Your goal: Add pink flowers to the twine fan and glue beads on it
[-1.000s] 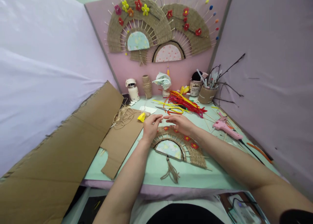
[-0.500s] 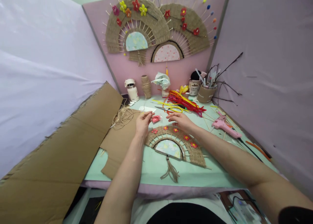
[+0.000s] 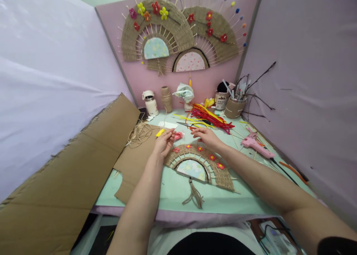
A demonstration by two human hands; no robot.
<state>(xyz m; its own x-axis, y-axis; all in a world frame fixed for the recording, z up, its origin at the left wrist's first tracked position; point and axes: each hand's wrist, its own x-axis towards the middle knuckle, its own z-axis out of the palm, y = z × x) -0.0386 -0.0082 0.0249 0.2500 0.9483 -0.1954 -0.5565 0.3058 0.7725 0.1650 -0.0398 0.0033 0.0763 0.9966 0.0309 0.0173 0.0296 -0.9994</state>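
Bright yellow, small, packet-like piece (image 3: 160, 132): far left of the fan, just beside the left fingers.
Left hand (image 3: 164, 142): past the fan's far-left edge, fingers gathered toward the thumb; whether anything is pinched cannot be told.
Red lump in clear, crinkled wrapping (image 3: 178, 136): immediately right of the left fingertips, contact unclear; between the hands, closer to the left.
Brown twine, half-ring woven fan (image 3: 206, 153), with pale-blue patterned half-disc (image 3: 191, 169): flat on the mint-green table (image 3: 174, 195), on the near side of both hands; long axis left to right, right end slanting nearer. Its leftmost red flower (image 3: 176, 149), no yellow centre visible, lies near and right of the left hand.
Right hand (image 3: 206, 136): beyond the fan's far edge, fingers spaced from thumb, nothing seen held.
Containers, far side:
White bottle, lid tipped back (image 3: 152, 105): contents not visible.
Small pale cup (image 3: 188, 106): crumpled white-green plastic (image 3: 184, 92) on top.
Cream printed cup (image 3: 221, 100): black rounded item (image 3: 222, 87) at its mouth.
Brown cylindrical pot (image 3: 234, 108): white sticks (image 3: 242, 89), dark twigs (image 3: 262, 75).
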